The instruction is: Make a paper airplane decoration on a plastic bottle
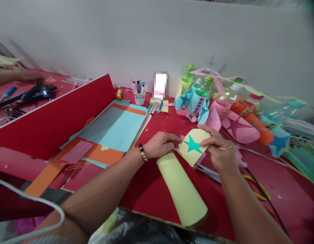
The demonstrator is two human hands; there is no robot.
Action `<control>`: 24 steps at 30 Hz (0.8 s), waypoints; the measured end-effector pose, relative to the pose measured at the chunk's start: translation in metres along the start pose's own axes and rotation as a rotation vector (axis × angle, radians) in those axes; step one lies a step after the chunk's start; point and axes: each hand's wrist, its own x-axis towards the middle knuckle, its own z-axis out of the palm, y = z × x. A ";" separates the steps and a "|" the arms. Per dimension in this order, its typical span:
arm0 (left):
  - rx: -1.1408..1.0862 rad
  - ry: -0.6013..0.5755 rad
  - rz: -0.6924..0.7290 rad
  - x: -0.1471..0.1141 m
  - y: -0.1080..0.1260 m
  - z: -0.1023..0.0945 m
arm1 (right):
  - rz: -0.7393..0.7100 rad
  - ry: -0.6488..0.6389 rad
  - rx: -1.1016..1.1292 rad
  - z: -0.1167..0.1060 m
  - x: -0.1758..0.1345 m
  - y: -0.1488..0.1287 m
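Yellow paper tube (182,189), at tabletop's (144,189) near edge. Star card (193,146), by tube's far end, pinched in right hand (223,152). Left hand (163,144), beside card; grip cannot be told. Bottles (207,87), farther right. Pen cup (140,98), far edge.

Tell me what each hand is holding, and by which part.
The right hand pinches the starred card by its right edge. The left hand is at the far end of the roll; whether it grips anything cannot be told.
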 end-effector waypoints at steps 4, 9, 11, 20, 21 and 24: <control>0.100 -0.024 -0.003 0.001 -0.001 0.000 | -0.015 -0.033 0.020 -0.001 0.000 0.002; 0.102 -0.099 -0.039 0.001 0.001 -0.004 | -0.042 -0.061 0.058 0.002 0.000 0.005; 0.091 -0.097 -0.066 0.001 0.000 -0.005 | -0.062 -0.066 0.020 0.000 0.002 0.006; -0.057 -0.004 -0.293 0.004 -0.010 -0.001 | 0.390 0.096 -0.987 -0.087 0.011 0.005; -0.072 0.008 -0.320 0.004 -0.010 0.000 | 0.445 0.081 -1.045 -0.100 0.009 0.009; -0.093 0.044 -0.346 0.004 -0.008 0.002 | 0.559 0.031 -1.117 -0.131 0.001 0.032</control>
